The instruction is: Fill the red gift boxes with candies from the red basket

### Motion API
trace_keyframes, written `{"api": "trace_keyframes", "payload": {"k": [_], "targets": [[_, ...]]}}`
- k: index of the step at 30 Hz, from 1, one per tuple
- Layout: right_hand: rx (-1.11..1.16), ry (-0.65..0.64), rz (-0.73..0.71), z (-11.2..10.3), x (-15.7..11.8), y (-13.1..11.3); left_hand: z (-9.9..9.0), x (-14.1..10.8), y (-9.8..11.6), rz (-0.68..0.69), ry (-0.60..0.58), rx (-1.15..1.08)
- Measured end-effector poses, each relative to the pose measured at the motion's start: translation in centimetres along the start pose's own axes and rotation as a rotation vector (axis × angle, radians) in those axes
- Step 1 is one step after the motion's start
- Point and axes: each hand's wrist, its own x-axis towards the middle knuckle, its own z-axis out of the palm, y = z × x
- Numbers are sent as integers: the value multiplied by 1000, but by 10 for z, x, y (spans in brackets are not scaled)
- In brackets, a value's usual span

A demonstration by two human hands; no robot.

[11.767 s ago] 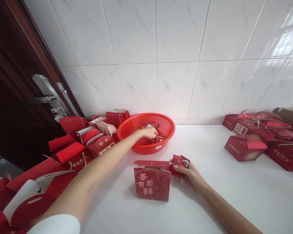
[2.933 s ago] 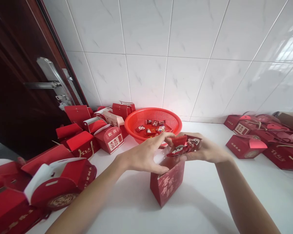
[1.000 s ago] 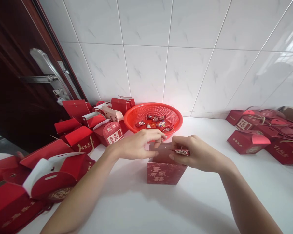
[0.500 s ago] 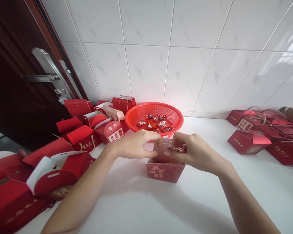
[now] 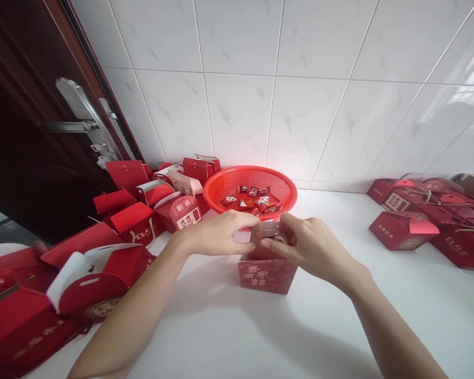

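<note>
Behind the red box [image 5: 266,275] both hands' fingers [image 5: 248,223] pinch, a candy basket [image 5: 221,184] stands, seemingly untouched.

Hands [image 5: 268,239] hide the red box [image 5: 266,273] opening and contents

Bright daylight, window glare on wall tiles [image 5: 454,58] upper right, probably; soft shadows; edges bowed.

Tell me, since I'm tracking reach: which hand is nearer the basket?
Left. The left hand is just below the basket rim; the right hand sits further back, over the box.
</note>
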Motion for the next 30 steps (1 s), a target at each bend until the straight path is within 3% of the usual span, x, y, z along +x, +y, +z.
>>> {"api": "trace_keyframes", "payload": {"k": [6, 13, 17, 22, 26, 30], "targets": [[20, -11, 11, 1, 2, 5, 0, 0, -1, -20, -10, 22], [328, -147, -90, -16, -4, 17, 2, 1, -3, -17, -8, 36], [415, -81, -175, -30, -6, 23, 3, 1, -4, 7, -4, 31], [350, -51, -140, -44, -7, 38, 0, -1, -6, 45, -24, -18], [191, -142, -19, -45, -7, 52, -1, -4, -8, 19, -1, 37], [120, -283, -7, -38, -1, 56, 1, -4, -10, 12, 2, 80]]}}
